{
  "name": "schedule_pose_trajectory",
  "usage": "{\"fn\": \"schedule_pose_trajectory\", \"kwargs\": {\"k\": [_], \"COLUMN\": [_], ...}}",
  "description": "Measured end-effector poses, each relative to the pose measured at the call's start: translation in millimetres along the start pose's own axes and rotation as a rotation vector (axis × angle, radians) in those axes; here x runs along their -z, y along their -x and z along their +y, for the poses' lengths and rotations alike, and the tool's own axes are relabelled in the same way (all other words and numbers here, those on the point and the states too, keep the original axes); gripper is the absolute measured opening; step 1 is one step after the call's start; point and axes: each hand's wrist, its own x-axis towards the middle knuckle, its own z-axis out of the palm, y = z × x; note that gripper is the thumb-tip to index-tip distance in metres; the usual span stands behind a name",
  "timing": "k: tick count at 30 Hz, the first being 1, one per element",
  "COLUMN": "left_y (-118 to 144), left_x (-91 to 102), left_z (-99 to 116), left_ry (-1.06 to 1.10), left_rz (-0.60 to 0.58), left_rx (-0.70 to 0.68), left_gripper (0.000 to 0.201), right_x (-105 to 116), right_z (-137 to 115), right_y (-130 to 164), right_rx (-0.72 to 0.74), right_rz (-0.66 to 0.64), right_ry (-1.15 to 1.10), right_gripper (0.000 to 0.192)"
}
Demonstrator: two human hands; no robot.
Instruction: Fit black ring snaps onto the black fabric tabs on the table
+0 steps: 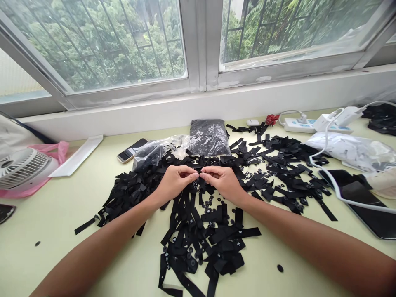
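My left hand (177, 181) and my right hand (223, 183) meet over the middle of the table, thumbs and forefingers pinched tip to tip. Between the fingertips shows a small black piece (198, 170), mostly covered, so I cannot tell whether it is a strip or a button. Below the hands lies a heap of black fabric strips (221, 214), a few with white letters. More black strips (133, 189) are piled left of my left hand, and another spread (284, 154) lies to the right. Small round black buttons (208, 204) are scattered among them.
Behind the hands lies a plastic-wrapped black packet (208, 138) beside a clear bag (157, 150) and a phone (131, 150). At left stands a white fan (24, 169). A power strip (298, 125), a white cable (328, 165) and a dark tablet-like device (361, 202) occupy the right.
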Motion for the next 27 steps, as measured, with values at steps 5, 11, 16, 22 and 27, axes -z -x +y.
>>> {"fn": "schedule_pose_trajectory", "kwargs": {"k": [5,11,16,22,27], "left_y": [-3.5,-6.3,-4.9,-2.6,-2.5], "left_x": [1.3,1.0,-3.2,-1.7,1.9], "left_z": [-6.6,-15.0,-23.3,-27.8,-30.7], "left_ry": [0.034,0.144,0.078,-0.138,-0.203], "left_rz": [-0.055,-0.127,-0.122,-0.091,-0.119], "left_rx": [0.015,0.029,-0.059,-0.209,-0.347], "left_gripper": [0.033,0.038,0.034,0.028,0.026], "right_x": [0.3,0.6,1.0,1.9,2.8], "right_z": [0.3,-1.7,-1.2,-2.2,-4.8], "right_y": [0.5,0.7,0.0,-1.7,-1.3], "right_rx": [0.112,0.158,0.116,0.122,0.161], "right_rz": [-0.013,-0.055,-0.091,-0.154,-0.201], "right_ry": [0.086,0.102,0.134,0.210,0.259], "right_gripper": [0.018,0.017,0.018,0.017,0.014]}}
